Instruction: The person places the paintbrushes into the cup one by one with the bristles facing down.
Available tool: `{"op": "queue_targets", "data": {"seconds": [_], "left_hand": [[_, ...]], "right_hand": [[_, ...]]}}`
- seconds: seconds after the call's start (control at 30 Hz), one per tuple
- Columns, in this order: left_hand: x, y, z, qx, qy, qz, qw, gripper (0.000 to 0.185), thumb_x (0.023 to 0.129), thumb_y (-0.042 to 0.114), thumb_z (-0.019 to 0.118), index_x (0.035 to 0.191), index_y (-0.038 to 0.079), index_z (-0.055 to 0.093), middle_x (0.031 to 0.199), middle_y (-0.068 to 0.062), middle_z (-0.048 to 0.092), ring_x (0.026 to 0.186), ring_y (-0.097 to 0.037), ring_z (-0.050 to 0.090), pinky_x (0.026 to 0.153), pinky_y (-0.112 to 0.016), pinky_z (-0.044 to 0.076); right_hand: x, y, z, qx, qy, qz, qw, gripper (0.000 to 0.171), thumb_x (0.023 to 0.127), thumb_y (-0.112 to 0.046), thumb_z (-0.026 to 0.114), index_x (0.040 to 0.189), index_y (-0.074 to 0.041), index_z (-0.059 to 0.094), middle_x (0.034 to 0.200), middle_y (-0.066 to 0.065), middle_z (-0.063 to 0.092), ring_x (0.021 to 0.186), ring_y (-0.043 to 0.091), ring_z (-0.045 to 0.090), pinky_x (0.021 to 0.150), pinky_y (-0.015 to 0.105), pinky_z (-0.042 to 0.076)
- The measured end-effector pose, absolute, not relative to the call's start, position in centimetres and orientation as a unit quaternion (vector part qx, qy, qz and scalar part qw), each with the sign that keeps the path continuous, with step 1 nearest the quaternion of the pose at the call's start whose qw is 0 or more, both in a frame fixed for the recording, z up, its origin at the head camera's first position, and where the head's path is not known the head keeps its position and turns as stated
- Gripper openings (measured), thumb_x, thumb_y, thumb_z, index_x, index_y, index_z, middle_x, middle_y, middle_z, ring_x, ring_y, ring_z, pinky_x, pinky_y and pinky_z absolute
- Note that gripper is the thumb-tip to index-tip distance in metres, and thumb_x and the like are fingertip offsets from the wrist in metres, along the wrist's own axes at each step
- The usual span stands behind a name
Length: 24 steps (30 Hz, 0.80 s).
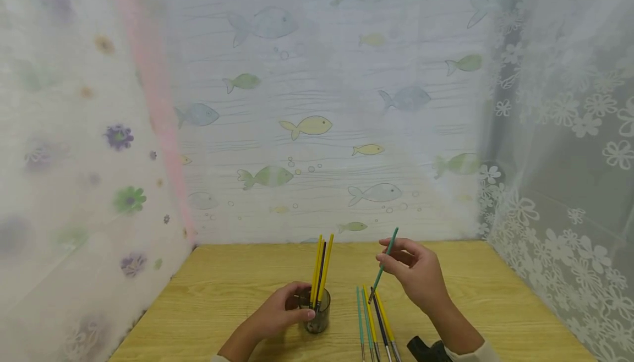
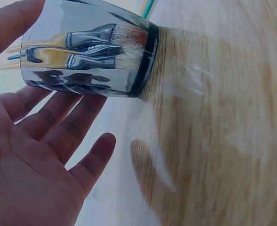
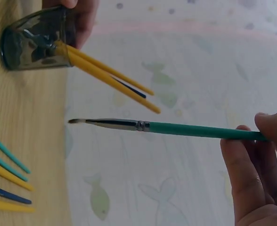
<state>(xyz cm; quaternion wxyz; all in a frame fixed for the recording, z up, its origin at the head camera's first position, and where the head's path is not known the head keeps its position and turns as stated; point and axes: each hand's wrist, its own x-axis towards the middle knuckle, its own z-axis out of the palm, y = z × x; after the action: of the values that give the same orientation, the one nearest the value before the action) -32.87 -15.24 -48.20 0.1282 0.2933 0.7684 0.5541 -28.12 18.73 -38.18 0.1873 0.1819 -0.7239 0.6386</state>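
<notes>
My left hand (image 1: 295,308) grips a small dark glass cup (image 1: 318,318) standing on the wooden table (image 1: 233,279). Thumb and fingers curl loosely round the cup (image 2: 89,52). In the cup stand two yellow brushes and a dark one (image 1: 321,265), bristles down (image 2: 124,40). My right hand (image 1: 392,257) is raised to the cup's right. It pinches a green-handled paintbrush (image 1: 384,264) by its upper handle, dark tip pointing down towards the table. In the right wrist view the green brush (image 3: 176,128) hangs in the air, apart from the cup (image 3: 32,44).
Several loose brushes (image 1: 374,321), teal, yellow and dark blue, lie side by side on the table below my right hand. A black device (image 1: 427,350) sits by my right wrist. Fish-print sheeting (image 1: 317,125) closes the back; flowered curtains close both sides.
</notes>
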Motion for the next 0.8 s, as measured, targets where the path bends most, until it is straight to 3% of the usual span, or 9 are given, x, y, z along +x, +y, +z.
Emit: {"op": "queue_targets", "data": {"seconds": [0.2,0.37,0.6,0.8], "left_hand": [[-32.9,-15.3,-48.3,0.290,0.771,0.553,0.125,0.055,0.101,0.024,0.070,0.149,0.007,0.049,0.137,-0.013,0.062,0.121,-0.027,0.065,0.095,-0.025,0.055],[-33.1,-15.3,-48.5,0.289,0.777,0.546,0.119,0.055,0.101,0.026,0.071,0.148,0.009,0.050,0.136,-0.011,0.063,0.121,-0.027,0.065,0.095,-0.025,0.055],[-33.1,-15.4,-48.5,0.284,0.779,0.546,0.119,0.056,0.100,0.026,0.071,0.148,0.008,0.050,0.136,-0.011,0.063,0.120,-0.025,0.066,0.095,-0.027,0.056],[-33.1,-15.4,-48.4,0.281,0.779,0.547,0.120,0.057,0.100,0.027,0.072,0.149,0.007,0.049,0.136,-0.011,0.062,0.120,-0.025,0.066,0.095,-0.027,0.056]], "right_hand": [[-27.9,18.5,-38.2,0.163,-0.722,0.631,0.232,0.026,0.088,-0.017,0.085,0.110,-0.008,0.076,0.098,0.008,0.076,0.091,0.015,0.075,0.076,0.034,0.065],[-27.8,18.3,-38.1,0.155,-0.710,0.639,0.253,0.022,0.086,-0.013,0.086,0.104,-0.005,0.076,0.095,0.005,0.078,0.086,0.017,0.076,0.075,0.034,0.064],[-27.6,17.6,-38.0,0.161,-0.676,0.681,0.229,0.023,0.086,-0.008,0.084,0.101,0.006,0.072,0.095,0.008,0.078,0.084,0.022,0.077,0.076,0.037,0.064],[-27.6,16.8,-38.6,0.167,-0.656,0.709,0.197,0.022,0.088,-0.006,0.082,0.100,0.009,0.070,0.096,0.010,0.078,0.087,0.023,0.078,0.078,0.039,0.064]]}}
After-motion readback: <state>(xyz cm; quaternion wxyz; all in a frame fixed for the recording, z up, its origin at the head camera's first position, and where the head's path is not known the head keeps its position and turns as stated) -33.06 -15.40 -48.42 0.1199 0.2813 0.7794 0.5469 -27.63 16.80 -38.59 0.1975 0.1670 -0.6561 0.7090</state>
